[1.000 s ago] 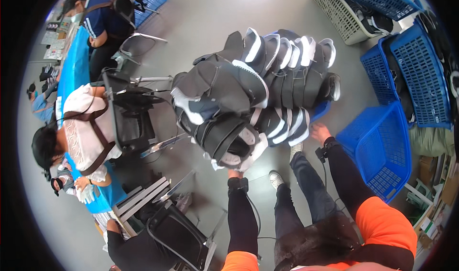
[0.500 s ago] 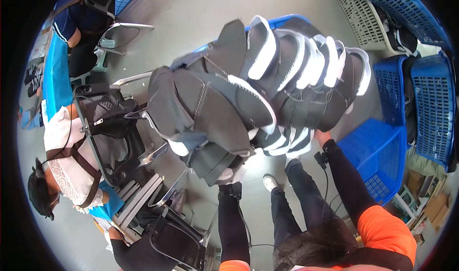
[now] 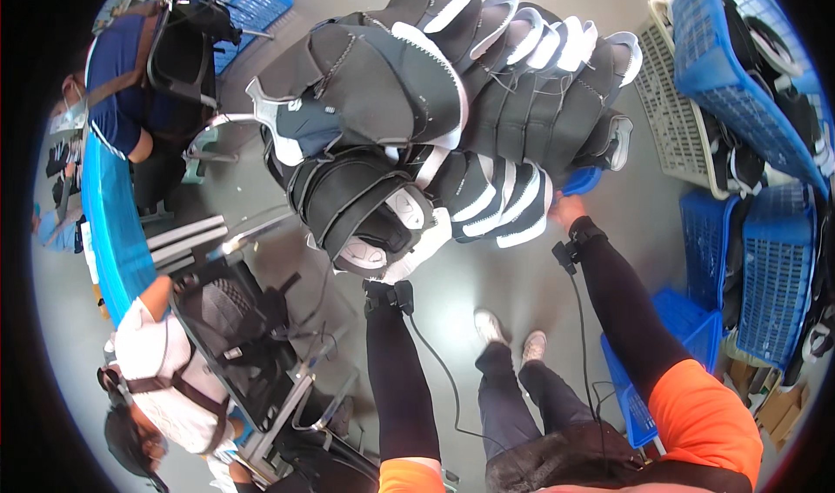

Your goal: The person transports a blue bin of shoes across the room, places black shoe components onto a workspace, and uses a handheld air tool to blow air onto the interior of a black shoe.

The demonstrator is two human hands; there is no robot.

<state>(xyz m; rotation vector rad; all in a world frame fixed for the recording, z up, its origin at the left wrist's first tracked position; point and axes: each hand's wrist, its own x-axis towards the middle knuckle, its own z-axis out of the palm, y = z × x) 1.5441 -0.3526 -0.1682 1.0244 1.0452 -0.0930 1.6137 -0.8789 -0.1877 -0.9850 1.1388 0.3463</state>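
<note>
A blue basket [image 3: 582, 181] is in front of me, heaped with black padded fabric pieces [image 3: 522, 119] edged in white. Its body is mostly hidden under the heap; only a bit of blue rim shows at the right. My right hand [image 3: 569, 209] is closed on that rim. At the heap's near left side is my left hand [image 3: 402, 269], close under a curled black piece [image 3: 357, 206] with pale pads. Its fingers are largely covered, so their grip does not show. Both wrists carry small black devices with cables.
At the right stand a blue crate [image 3: 739, 76], a cream crate [image 3: 674, 102] and more blue crates [image 3: 774, 276], several holding black pieces. A person in white [image 3: 165, 354] sits at the left by a black chair [image 3: 235, 336]; another in dark blue [image 3: 122, 84] sits farther off.
The heaped basket and both hands have shifted up in my view. The seated person in white and the blue crate at lower right now appear lower. My feet have changed position.
</note>
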